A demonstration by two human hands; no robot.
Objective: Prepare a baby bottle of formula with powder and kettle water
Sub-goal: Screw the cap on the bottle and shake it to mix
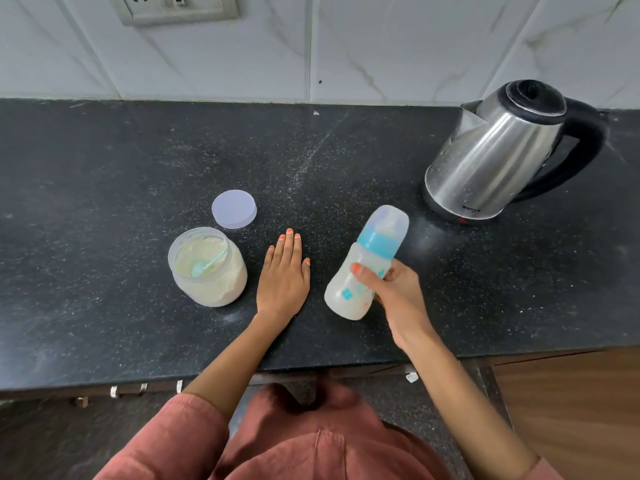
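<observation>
Capped milky plastic baby bottle tilted toward 1 o'clock, likely mixing.
Right hand gripped it; left hand lay flat, bracing on black granite counter.

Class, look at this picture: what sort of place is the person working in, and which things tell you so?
Most likely a home kitchen: a dark stone countertop meets a tiled wall with a socket plate, and an electric kettle stands on it.

Black speckled stone counter, white marble-look wall tiles behind, socket plate (top left) — wooden cabinet front below
</observation>
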